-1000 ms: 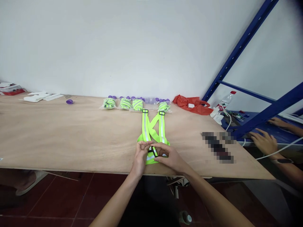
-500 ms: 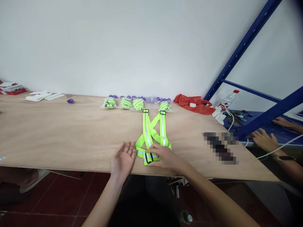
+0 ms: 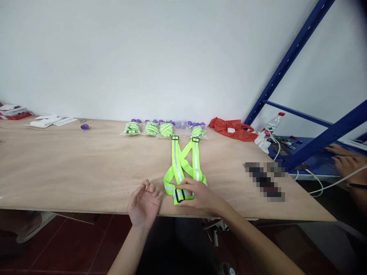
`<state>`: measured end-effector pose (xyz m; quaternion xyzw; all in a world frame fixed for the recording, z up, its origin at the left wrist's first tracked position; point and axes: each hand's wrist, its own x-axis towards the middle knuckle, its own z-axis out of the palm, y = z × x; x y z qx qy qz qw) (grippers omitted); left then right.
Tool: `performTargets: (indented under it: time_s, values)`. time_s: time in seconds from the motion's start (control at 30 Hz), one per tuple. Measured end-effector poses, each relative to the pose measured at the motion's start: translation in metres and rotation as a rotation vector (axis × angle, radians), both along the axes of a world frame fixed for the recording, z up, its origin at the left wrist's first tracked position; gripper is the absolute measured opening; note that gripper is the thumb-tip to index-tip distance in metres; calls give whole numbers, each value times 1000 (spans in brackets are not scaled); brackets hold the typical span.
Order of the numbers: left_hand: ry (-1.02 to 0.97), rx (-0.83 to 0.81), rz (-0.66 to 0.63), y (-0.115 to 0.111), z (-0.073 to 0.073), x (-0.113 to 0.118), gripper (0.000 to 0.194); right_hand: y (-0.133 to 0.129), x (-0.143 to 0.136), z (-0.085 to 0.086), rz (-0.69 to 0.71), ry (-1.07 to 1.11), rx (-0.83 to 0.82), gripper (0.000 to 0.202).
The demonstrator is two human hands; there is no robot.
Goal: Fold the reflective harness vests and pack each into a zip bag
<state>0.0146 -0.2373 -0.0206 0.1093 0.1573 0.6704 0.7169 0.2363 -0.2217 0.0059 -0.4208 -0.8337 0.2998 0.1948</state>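
A neon-yellow reflective vest (image 3: 177,160) of elastic straps with silver stripes lies on the wooden table (image 3: 86,164). Its shoulder straps cross, and black buckles sit at their far ends. My right hand (image 3: 200,194) grips the waist strap beside the black buckle (image 3: 180,195) near the table's front edge; the thumb is below and the fingers are over it. To the left of the vest, my left hand (image 3: 145,204) is palm up with fingers loosely curled and apart, holding nothing and not touching the strap.
Several clear bags (image 3: 166,130) with folded neon straps and purple pieces line the wall. A red plastic bag (image 3: 233,129), a bottle (image 3: 273,124) and a blue metal rack (image 3: 289,65) stand right. A purple piece (image 3: 85,126) lies left. Another person's hand (image 3: 348,166) is far right.
My left hand has drawn back slightly left and curled its fingers more. My right hand stays at the vest's buckle. The other person's hand at right has shifted.
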Motion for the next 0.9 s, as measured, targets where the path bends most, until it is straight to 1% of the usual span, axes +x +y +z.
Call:
performTargets:
  time_s: [0.1, 0.13, 0.17, 0.23, 0.3, 0.33, 0.37, 0.4, 0.47, 0.53, 0.67, 0.7, 0.73, 0.77, 0.83, 0.87, 0.9]
  values:
    - [53, 2, 14, 14, 3, 7, 16, -1, 0, 0, -15, 5, -18, 57]
    - [121, 17, 19, 17, 3, 9, 17, -2, 0, 0, -19, 8, -16, 58]
    - [236, 51, 32, 18, 4, 12, 17, -2, -1, 0, -22, 10, -11, 59]
    - [604, 178, 85, 16, 3, 17, 17, -2, -1, -2, -27, 10, 5, 58]
    - [1030, 383, 123, 7, 3, 20, 10, -2, -2, -4, -27, -1, 28, 50]
    - [1204, 489, 118, 2, 3, 20, 10, -2, -2, -5, -29, -12, 41, 43]
    - [1332, 581, 98, -4, 3, 20, 17, -2, -2, -7, -33, -23, 55, 37]
    - [1415, 649, 72, -9, 2, 20, 24, -3, -3, -8, -39, -30, 66, 33]
    - [1504, 714, 37, -16, 0, 17, 34, -3, -4, -9, -50, -20, 78, 33]
    - [1559, 730, 32, -19, -3, 15, 39, -3, -4, -8, -52, 16, 69, 39]
    - [1647, 760, 14, -16, -8, 11, 40, -7, 2, -7, -51, 99, 33, 53]
    - [1658, 767, 5, -16, -9, 11, 38, -9, 5, -8, -59, 126, 43, 53]
    - [1662, 769, -4, -15, -9, 11, 36, -11, 8, -10, -70, 148, 72, 48]
    - [1655, 765, -12, -15, -9, 12, 34, -15, 12, -12, -85, 159, 124, 38]
    - [1627, 747, -39, -15, -9, 14, 30, -23, 20, -20, -118, 130, 280, 11]
    - [1623, 738, -57, -15, -9, 16, 28, -28, 25, -24, -136, 96, 365, 5]
    - [1634, 731, -75, -16, -9, 18, 28, -32, 29, -28, -155, 59, 443, 10]
